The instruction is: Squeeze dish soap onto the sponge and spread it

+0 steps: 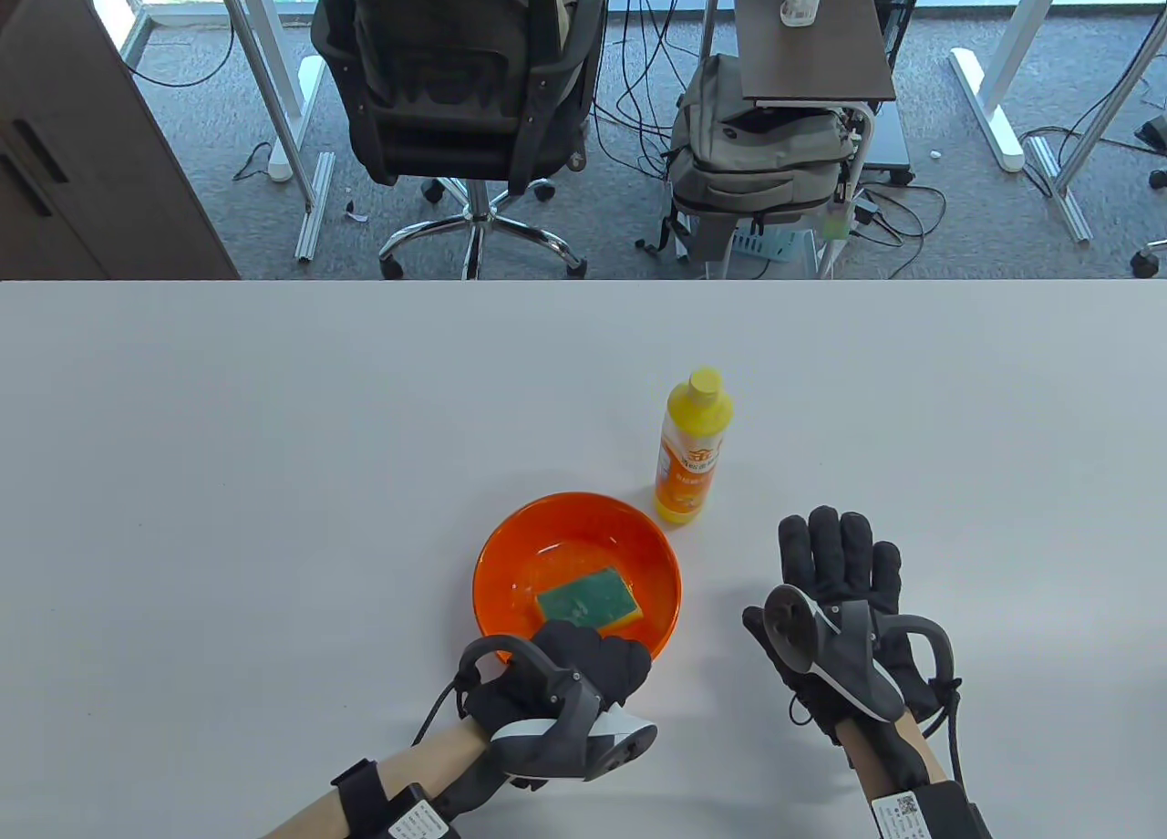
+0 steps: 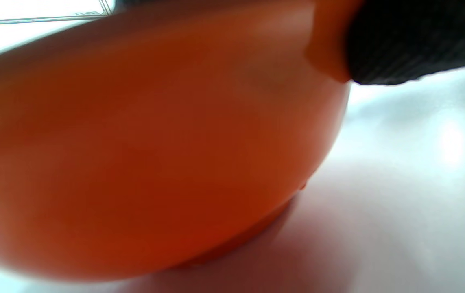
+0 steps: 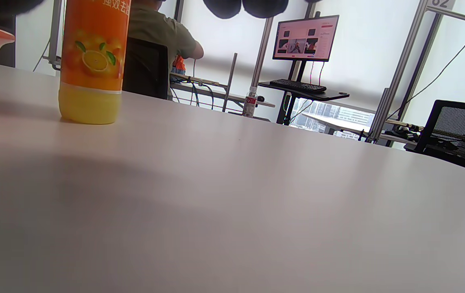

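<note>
Where left hand (image 1: pixel 556 670) grips glossy bowl (image 1: pixel 511 547), rectangular sponge (image 1: pixel 586 597)

Setting: open-plan office or lab workspace.

Beyond the fingertips (image 1: pixel 825 520), past the white table (image 1: pixel 273 401), stand a swivel office chair (image 1: pixel 456 82), loose floor cables, a backpack (image 1: pixel 757 160) and white desk legs; the right wrist view shows a monitor (image 3: pixel 306 37) with keyboard on a stand (aluminium framing alongside).
</note>
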A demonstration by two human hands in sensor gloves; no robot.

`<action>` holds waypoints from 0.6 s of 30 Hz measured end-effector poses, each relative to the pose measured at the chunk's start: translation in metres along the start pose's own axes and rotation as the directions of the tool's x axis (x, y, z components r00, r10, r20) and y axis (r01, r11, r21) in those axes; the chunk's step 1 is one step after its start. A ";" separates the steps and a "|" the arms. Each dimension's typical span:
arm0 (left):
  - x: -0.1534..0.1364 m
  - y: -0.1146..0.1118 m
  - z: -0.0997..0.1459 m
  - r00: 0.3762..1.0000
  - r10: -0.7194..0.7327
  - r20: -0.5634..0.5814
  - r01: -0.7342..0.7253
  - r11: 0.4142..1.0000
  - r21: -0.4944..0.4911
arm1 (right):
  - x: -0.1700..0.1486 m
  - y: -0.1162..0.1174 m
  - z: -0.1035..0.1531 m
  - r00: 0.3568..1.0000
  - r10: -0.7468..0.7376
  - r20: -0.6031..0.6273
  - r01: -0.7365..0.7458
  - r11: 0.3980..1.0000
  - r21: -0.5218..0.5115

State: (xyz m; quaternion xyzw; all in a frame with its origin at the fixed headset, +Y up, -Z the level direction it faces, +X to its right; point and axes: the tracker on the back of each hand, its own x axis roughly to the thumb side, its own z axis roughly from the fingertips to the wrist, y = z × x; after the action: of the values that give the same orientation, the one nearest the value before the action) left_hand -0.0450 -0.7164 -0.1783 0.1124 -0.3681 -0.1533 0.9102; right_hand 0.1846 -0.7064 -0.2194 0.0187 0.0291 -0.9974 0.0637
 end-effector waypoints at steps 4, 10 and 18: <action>0.000 0.000 0.000 1.000 0.008 0.001 -0.008 1.000 -0.009 | 0.000 0.000 0.000 1.000 0.002 0.001 -0.002 1.000 0.001; -0.003 0.001 0.000 1.000 0.013 -0.012 -0.013 1.000 -0.022 | 0.001 0.000 0.000 1.000 0.007 0.002 -0.007 1.000 0.007; -0.028 0.013 0.006 0.993 0.087 -0.079 -0.087 0.996 0.003 | 0.001 0.000 0.000 1.000 0.004 0.000 -0.004 1.000 0.007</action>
State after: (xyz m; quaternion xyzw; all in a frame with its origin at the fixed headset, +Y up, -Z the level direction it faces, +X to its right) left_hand -0.0653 -0.6949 -0.1877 0.1018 -0.3361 -0.1089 0.9299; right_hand 0.1835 -0.7070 -0.2192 0.0188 0.0258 -0.9973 0.0656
